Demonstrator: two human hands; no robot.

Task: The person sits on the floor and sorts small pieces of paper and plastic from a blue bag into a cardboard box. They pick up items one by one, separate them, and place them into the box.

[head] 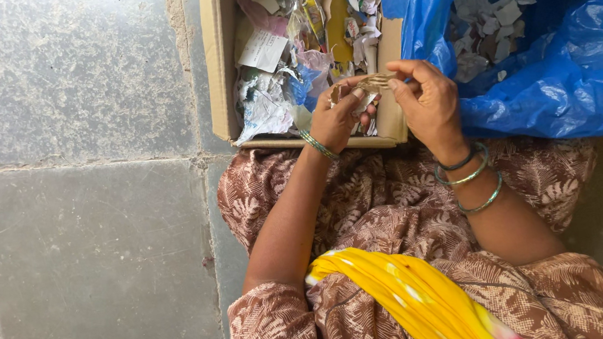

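Both my hands meet over the near edge of an open cardboard box (219, 62). My left hand (337, 115) and my right hand (426, 99) together pinch a small scrap of brown cardboard (371, 84), each gripping one end. The box holds several mixed scraps of paper and plastic wrappers (297, 34). Green bangles ring both wrists.
A blue plastic bag (582, 72) lies open at the right, with torn grey cardboard pieces (487, 26) inside. Grey stone floor tiles (87, 225) fill the left side. My lap, in brown patterned cloth with a yellow scarf (408, 297), is below the hands.
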